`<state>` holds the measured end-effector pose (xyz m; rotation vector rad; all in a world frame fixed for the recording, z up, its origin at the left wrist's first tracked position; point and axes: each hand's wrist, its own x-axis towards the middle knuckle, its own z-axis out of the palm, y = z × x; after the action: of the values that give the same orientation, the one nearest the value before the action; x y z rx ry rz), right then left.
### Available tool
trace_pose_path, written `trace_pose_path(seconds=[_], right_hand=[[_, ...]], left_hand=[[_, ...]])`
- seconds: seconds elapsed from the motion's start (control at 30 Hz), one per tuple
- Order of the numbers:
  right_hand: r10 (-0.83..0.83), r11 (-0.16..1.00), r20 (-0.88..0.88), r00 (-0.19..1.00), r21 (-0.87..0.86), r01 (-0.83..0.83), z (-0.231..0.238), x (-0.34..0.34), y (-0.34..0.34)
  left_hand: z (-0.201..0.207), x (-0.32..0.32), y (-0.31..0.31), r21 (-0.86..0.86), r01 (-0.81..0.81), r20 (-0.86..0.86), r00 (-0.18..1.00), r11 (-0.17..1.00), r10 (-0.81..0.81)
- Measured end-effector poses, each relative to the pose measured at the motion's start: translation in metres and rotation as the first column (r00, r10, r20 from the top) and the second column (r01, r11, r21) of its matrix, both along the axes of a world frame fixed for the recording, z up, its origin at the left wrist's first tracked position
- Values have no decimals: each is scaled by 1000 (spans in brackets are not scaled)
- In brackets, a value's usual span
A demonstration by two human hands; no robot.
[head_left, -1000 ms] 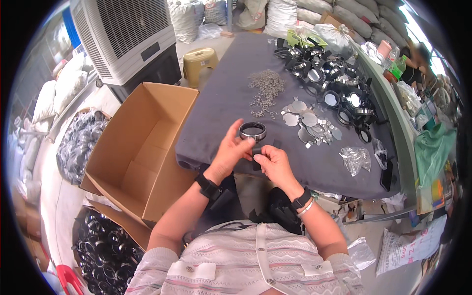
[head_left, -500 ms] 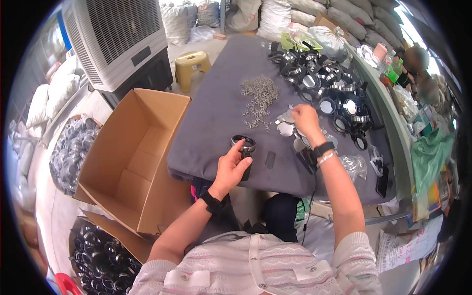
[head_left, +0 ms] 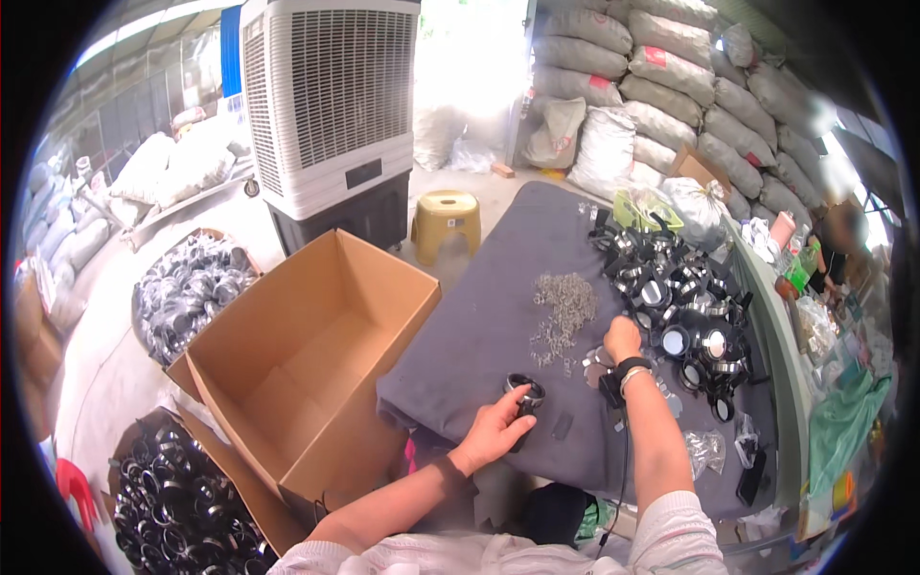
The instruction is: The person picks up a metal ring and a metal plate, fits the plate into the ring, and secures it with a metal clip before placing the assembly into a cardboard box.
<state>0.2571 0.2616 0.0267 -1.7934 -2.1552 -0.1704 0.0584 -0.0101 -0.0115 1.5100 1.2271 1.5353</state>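
My left hand (head_left: 494, 431) grips a black ring-shaped part (head_left: 525, 387) with a silvery rim near the table's front edge, index finger over the ring and thumb along its side. Farther right, my right hand (head_left: 623, 337) is closed, fingertips bent down beside a small heap of flat, round silvery discs (head_left: 596, 370). Whatever its fingers pinch is too small to make out. Left of that hand lies a loose pile of small metal clips (head_left: 563, 309). A small dark strip (head_left: 563, 426) rests on the cloth beside the held ring.
A big heap of black ring parts (head_left: 671, 287) covers the table's right side. Left of the grey-covered table (head_left: 460, 326) stands an open cardboard box (head_left: 316, 355), with more ring parts (head_left: 182, 498) in a container below. An air cooler (head_left: 331, 115) and yellow stool (head_left: 447, 225) stand behind.
The view has tilted upward, so the table and hands sit lower in the picture. My left hand keeps its hold on the ring part; my right hand stays near the discs, its fingers more curled.
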Motion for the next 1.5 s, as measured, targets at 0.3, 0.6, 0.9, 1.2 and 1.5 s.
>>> trace_pose_path(seconds=[0.3,0.6,0.9,1.2,1.5], right_hand=[[28,930,-759,651,-219,-296,82,23,-68],[480,878,-261,838,144,-457,24,30,-236],[572,773,52,819,299,-559,16,28,-267],[612,771,-282,738,421,-478,38,-39,-218],[673,737,-276,687,325,-592,14,-61,-215]], left_hand=[[10,-8,13,-46,107,141,985,993,-100],[-2,-3,8,-54,158,210,967,986,-143],[-4,-3,11,-23,119,234,966,993,-110],[3,-5,16,-101,110,150,984,989,-94],[12,-7,6,-142,139,134,984,980,-120]])
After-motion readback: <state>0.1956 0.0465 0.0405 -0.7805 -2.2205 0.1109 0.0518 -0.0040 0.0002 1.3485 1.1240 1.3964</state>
